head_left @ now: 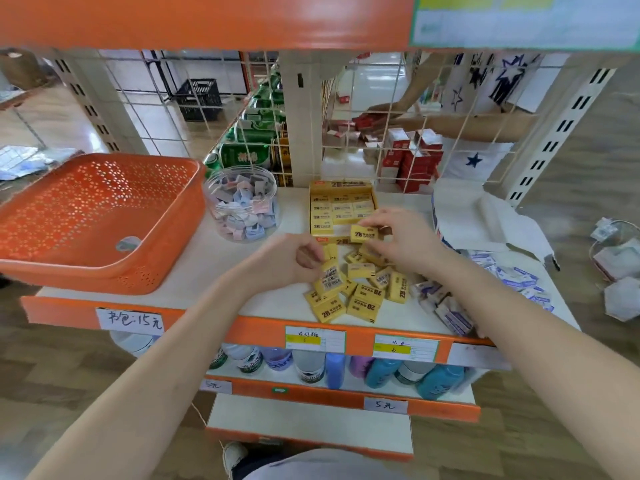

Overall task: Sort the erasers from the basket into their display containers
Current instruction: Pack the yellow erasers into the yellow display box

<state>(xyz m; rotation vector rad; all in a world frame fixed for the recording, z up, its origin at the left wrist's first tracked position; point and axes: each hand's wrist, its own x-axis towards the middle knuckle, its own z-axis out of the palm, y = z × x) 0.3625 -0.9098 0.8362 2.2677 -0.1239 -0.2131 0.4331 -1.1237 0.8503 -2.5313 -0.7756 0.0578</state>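
A pile of yellow 2B erasers point(363, 292) lies on the white shelf near its front edge. Behind it stands the yellow display box point(341, 188), partly filled with rows of the same erasers. My right hand point(405, 237) pinches one yellow eraser point(363, 233) at the box's front edge. My left hand point(291, 258) grips another yellow eraser point(332, 275) at the top of the pile. The orange basket point(100, 216) sits tilted at the left. A clear round tub point(242, 206) holds several pastel erasers.
White-and-blue erasers point(446, 306) lie loose at the right, beside an open white box point(485, 220). A wire grid backs the shelf; another person's arm works beyond it among red boxes. Price labels line the orange shelf edge; bottles stand on the shelf below.
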